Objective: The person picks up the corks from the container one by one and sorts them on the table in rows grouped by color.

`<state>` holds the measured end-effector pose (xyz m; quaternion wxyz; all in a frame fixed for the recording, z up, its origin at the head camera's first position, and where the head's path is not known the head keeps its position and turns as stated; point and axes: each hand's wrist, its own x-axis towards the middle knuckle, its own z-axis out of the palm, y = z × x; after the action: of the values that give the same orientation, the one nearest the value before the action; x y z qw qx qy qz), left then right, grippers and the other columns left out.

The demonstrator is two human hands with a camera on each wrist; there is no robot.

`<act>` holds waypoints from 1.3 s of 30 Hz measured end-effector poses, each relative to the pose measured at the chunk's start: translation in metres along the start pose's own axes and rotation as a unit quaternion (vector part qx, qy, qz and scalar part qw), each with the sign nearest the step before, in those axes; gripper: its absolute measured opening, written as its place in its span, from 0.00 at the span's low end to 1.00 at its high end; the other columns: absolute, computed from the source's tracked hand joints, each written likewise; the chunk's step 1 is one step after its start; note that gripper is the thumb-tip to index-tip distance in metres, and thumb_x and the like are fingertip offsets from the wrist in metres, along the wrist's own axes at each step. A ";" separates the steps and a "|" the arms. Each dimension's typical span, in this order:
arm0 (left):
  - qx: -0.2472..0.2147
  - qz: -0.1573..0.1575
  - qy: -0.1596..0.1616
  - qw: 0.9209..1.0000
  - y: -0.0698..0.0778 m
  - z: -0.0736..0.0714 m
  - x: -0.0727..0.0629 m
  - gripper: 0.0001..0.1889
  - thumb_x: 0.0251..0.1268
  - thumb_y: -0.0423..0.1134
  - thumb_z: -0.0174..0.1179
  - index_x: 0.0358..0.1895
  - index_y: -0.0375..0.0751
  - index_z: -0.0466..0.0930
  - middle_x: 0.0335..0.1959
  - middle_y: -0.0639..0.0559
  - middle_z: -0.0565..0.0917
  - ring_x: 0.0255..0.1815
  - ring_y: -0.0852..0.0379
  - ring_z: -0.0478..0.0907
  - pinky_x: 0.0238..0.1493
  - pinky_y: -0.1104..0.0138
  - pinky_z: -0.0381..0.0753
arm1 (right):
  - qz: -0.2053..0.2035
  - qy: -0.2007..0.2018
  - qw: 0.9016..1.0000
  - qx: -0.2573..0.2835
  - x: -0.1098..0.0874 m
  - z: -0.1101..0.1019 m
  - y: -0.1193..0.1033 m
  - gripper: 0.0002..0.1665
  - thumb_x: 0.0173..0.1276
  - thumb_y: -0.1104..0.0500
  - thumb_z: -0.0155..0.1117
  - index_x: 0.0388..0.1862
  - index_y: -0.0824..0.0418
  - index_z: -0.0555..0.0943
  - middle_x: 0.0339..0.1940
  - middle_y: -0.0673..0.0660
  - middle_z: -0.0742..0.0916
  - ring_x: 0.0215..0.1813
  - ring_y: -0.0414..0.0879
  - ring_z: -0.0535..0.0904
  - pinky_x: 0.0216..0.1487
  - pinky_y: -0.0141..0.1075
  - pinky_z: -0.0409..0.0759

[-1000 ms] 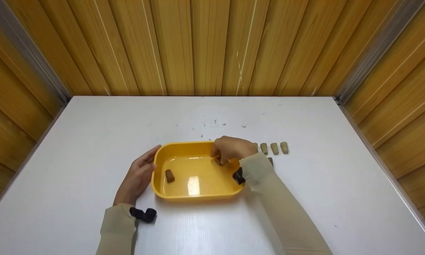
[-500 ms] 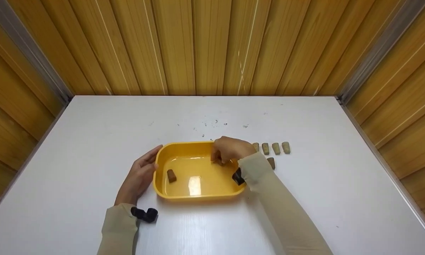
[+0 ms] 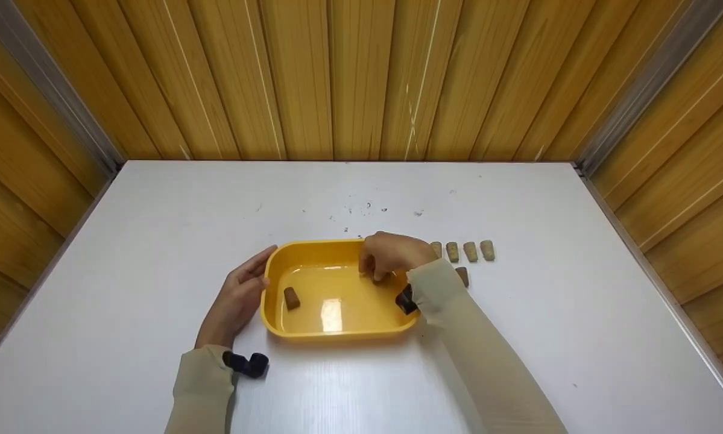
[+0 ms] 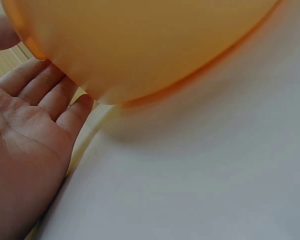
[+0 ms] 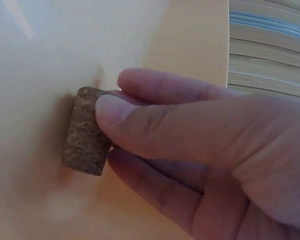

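Observation:
In the head view a shallow yellow tray (image 3: 337, 335) sits on the white table. My left hand (image 3: 236, 301) rests against the tray's left side, fingers mostly straight along its outer wall and thumb close to the rim; the left wrist view shows the fingertips touching the yellow plastic. Inside the tray, near its far right corner, my right hand (image 3: 394, 253) pinches a brown cork stopper (image 5: 85, 135) between thumb and fingers, low over the tray floor. Another brown cork stopper (image 3: 292, 298) lies at the tray's left end.
Right of the tray, a row of several lighter cork stoppers (image 3: 470, 252) lies on the table, partly behind my right wrist. A darker cork stopper (image 3: 462, 276) lies nearer, half hidden by the sleeve. Wood-patterned panels (image 3: 361, 78) surround the table (image 3: 156, 241).
Both hands and the tray stay in nearly the same place. The right fingers shift slightly over the cork stopper, which shows less in the head view now.

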<state>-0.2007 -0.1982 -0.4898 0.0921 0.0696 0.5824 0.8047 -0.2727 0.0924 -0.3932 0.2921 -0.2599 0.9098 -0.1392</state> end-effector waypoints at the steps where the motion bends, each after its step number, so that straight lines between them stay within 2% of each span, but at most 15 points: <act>1: 0.002 0.001 0.000 1.000 0.000 0.000 0.000 0.32 0.64 0.25 0.47 0.73 0.37 0.57 0.74 0.45 0.61 0.71 0.62 0.65 0.70 0.74 0.64 | -0.004 -0.001 1.000 -0.006 0.000 -0.001 0.000 0.15 0.59 0.70 0.67 0.44 0.61 0.86 0.42 0.55 0.88 0.36 0.43 0.81 0.43 0.38 0.86; 4: 0.002 0.002 0.000 1.000 0.000 0.000 0.001 0.32 0.63 0.24 0.47 0.73 0.37 0.58 0.74 0.45 0.62 0.70 0.63 0.65 0.70 0.74 0.64 | -0.011 -0.004 1.000 -0.019 -0.001 -0.003 0.000 0.13 0.58 0.70 0.67 0.43 0.62 0.86 0.39 0.56 0.88 0.33 0.42 0.80 0.39 0.38 0.86; 7: 0.003 0.004 -0.001 1.000 0.000 0.000 0.001 0.32 0.63 0.24 0.46 0.73 0.37 0.57 0.74 0.44 0.61 0.70 0.63 0.65 0.70 0.74 0.64 | -0.017 -0.006 1.000 -0.020 -0.001 -0.006 -0.001 0.11 0.58 0.70 0.67 0.41 0.64 0.87 0.34 0.56 0.88 0.30 0.42 0.79 0.34 0.34 0.83; 10: 0.003 0.005 -0.002 1.000 0.000 0.000 0.000 0.32 0.64 0.25 0.46 0.73 0.36 0.56 0.74 0.44 0.61 0.70 0.63 0.65 0.70 0.74 0.64 | -0.025 -0.006 1.000 -0.014 -0.003 -0.009 -0.002 0.11 0.58 0.70 0.67 0.41 0.64 0.87 0.33 0.56 0.88 0.30 0.42 0.78 0.32 0.30 0.79; 16: -0.004 0.004 -0.002 1.000 0.000 0.000 -0.001 0.32 0.64 0.24 0.47 0.73 0.36 0.56 0.75 0.44 0.60 0.70 0.64 0.65 0.70 0.74 0.63 | -0.036 0.006 0.999 -0.001 -0.006 -0.013 -0.002 0.14 0.60 0.68 0.67 0.45 0.63 0.87 0.40 0.56 0.89 0.33 0.40 0.80 0.41 0.32 0.83; 24: -0.006 0.003 -0.002 1.000 0.001 0.001 0.000 0.32 0.64 0.24 0.47 0.73 0.36 0.56 0.75 0.44 0.60 0.70 0.64 0.65 0.70 0.75 0.63 | -0.069 0.032 0.997 0.023 -0.015 -0.020 0.000 0.13 0.61 0.67 0.66 0.46 0.64 0.86 0.40 0.56 0.89 0.34 0.40 0.80 0.40 0.30 0.83; 30: -0.001 0.004 0.004 1.000 0.000 0.000 0.000 0.32 0.64 0.24 0.46 0.73 0.36 0.57 0.74 0.42 0.60 0.69 0.63 0.67 0.69 0.73 0.66 | -0.072 0.048 0.995 0.059 -0.022 -0.023 0.006 0.13 0.63 0.66 0.65 0.46 0.64 0.86 0.41 0.57 0.89 0.33 0.41 0.81 0.38 0.30 0.84; 34: -0.001 0.004 0.009 1.000 0.000 0.000 0.001 0.32 0.62 0.23 0.46 0.73 0.34 0.56 0.74 0.41 0.60 0.68 0.63 0.68 0.68 0.73 0.67 | -0.080 0.064 0.992 0.067 -0.027 -0.027 0.010 0.13 0.64 0.65 0.64 0.47 0.63 0.86 0.43 0.56 0.89 0.39 0.42 0.83 0.43 0.33 0.85; 39: 0.000 0.002 0.007 1.000 0.001 0.001 0.001 0.32 0.63 0.23 0.44 0.73 0.35 0.57 0.74 0.42 0.61 0.69 0.63 0.67 0.69 0.73 0.66 | -0.109 0.080 0.988 0.071 -0.035 -0.031 0.015 0.15 0.62 0.68 0.64 0.48 0.63 0.85 0.45 0.56 0.88 0.49 0.46 0.83 0.53 0.38 0.83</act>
<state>-0.2013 -0.1977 -0.4889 0.0860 0.0650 0.5826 0.8056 -0.2735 0.1275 -0.3587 0.2187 -0.3243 0.8844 -0.2548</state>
